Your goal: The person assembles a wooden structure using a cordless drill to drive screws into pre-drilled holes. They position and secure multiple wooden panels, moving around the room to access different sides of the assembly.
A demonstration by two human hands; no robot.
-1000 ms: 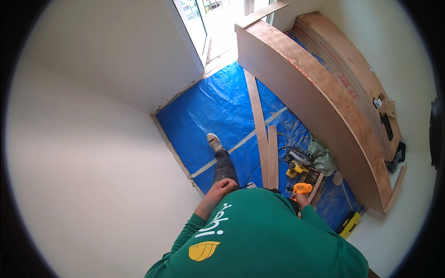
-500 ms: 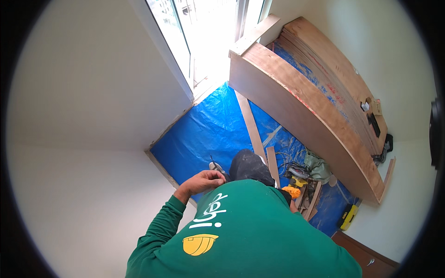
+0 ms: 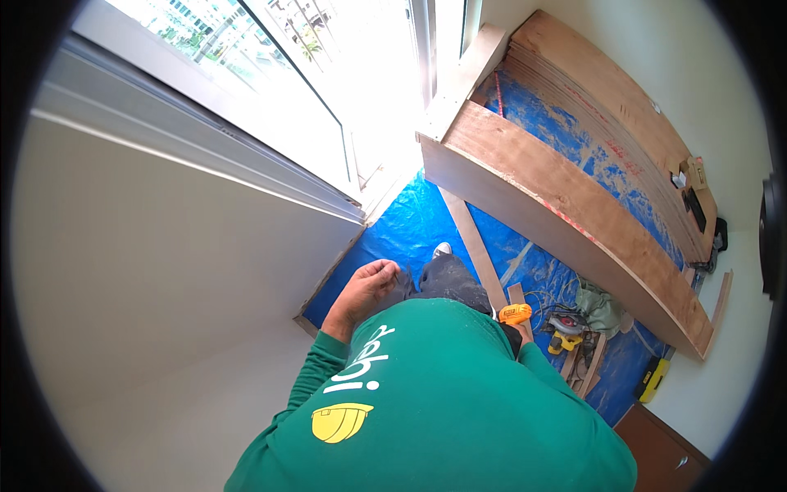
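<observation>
My left hand [image 3: 365, 293] is raised in front of my dark trousers, thumb and fingertips pressed together. Whatever they may hold is too small to make out. At my right side a yellow cordless drill [image 3: 516, 314] sticks out past my green sleeve. My right hand [image 3: 523, 334] is closed at its handle, mostly hidden by the shirt. One shoe [image 3: 443, 248] shows on the blue floor sheet [image 3: 393, 217]. A long narrow wooden strip [image 3: 475, 246] lies on the sheet ahead of my legs.
A long plywood box-like frame [image 3: 574, 221] runs along the right, with stacked plywood sheets [image 3: 607, 90] behind it. A circular saw [image 3: 566, 322], a greenish bag [image 3: 601, 305], wood offcuts [image 3: 592, 365] and a yellow-black case [image 3: 653, 380] lie on the right. Bright glass doors [image 3: 328, 107] stand ahead.
My view has shifted, showing more of the glass doors. My left hand has risen slightly, and my shoe shows farther ahead. The drill at my right side is more visible.
</observation>
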